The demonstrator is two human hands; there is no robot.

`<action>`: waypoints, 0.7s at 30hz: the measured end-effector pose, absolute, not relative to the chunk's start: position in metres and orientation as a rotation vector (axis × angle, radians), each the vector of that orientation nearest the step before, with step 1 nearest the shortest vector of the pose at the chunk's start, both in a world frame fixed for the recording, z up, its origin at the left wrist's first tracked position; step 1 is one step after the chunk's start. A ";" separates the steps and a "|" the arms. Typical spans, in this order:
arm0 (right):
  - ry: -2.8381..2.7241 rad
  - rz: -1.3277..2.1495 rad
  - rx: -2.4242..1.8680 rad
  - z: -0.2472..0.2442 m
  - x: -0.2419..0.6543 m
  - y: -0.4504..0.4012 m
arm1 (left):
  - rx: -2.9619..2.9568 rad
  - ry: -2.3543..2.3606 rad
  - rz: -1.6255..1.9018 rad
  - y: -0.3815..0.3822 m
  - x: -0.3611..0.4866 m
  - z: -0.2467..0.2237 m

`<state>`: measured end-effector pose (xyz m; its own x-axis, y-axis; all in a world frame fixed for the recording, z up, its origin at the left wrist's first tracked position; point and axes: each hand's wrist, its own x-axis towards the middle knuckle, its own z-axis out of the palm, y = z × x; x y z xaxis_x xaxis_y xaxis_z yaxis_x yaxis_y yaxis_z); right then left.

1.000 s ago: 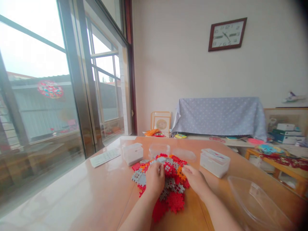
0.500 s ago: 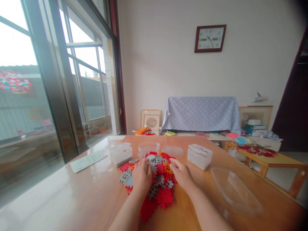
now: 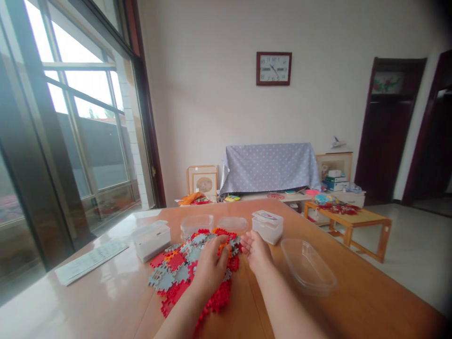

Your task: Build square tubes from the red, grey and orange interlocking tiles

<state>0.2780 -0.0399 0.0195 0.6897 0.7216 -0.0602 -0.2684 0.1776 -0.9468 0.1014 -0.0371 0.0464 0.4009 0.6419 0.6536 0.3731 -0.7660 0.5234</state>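
A heap of red, grey and orange interlocking plastic pieces point(image 3: 176, 278) lies on the wooden table point(image 3: 261, 301). My left hand point(image 3: 213, 263) is over the right part of the heap, fingers curled down around an orange piece point(image 3: 223, 246). Just right of the heap, my right hand point(image 3: 257, 250) is raised with its palm turned inward and its fingers loosely curled and a little apart; nothing shows in it. Behind it stands a lidded white plastic box point(image 3: 267, 227).
Left of the heap are another white box point(image 3: 151, 241) and a paper sheet point(image 3: 92, 261). Two shallow clear containers point(image 3: 197, 225) stand behind it. A clear tray point(image 3: 309, 266) lies to the right. A low wooden bench point(image 3: 348, 216) stands beyond the table.
The view has swung to the right. My right hand has drawn away from the heap's edge and turned palm inward. My left hand has shifted right across the heap, onto the orange piece.
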 end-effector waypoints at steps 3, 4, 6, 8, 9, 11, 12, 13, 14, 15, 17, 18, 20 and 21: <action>-0.490 0.663 -1.216 0.026 0.281 -0.041 | 2.348 0.864 1.184 -0.038 0.113 0.045; -0.514 0.618 -1.224 0.029 0.281 -0.042 | 2.358 0.872 1.158 -0.039 0.114 0.044; -0.567 0.500 -1.240 0.037 0.283 -0.045 | 2.384 0.900 1.127 -0.041 0.112 0.040; -0.618 0.368 -1.267 0.045 0.286 -0.049 | 2.400 0.930 1.113 -0.043 0.107 0.037; -0.639 0.309 -1.284 0.049 0.288 -0.052 | 2.403 0.943 1.108 -0.045 0.103 0.036; -0.675 0.217 -1.323 0.057 0.293 -0.061 | 2.402 0.969 1.115 -0.047 0.096 0.035; -0.695 0.164 -1.369 0.060 0.296 -0.065 | 2.399 0.983 1.126 -0.049 0.092 0.035; -0.720 0.102 -1.436 0.063 0.299 -0.069 | 2.399 0.993 1.136 -0.050 0.088 0.036; -0.748 0.033 -1.522 0.065 0.302 -0.073 | 2.403 1.001 1.144 -0.052 0.084 0.036; -0.780 -0.032 -1.621 0.067 0.305 -0.077 | 2.412 1.005 1.149 -0.054 0.081 0.037; -0.843 -0.110 -1.822 0.068 0.312 -0.081 | 2.442 1.007 1.148 -0.060 0.073 0.037; -0.884 -0.084 -1.914 0.067 0.316 -0.083 | 2.457 1.010 1.149 -0.064 0.069 0.037; -0.931 0.002 -2.068 0.065 0.321 -0.084 | 2.484 1.025 1.161 -0.071 0.062 0.036; -0.951 0.026 -2.077 0.063 0.322 -0.084 | 2.491 1.037 1.169 -0.075 0.059 0.035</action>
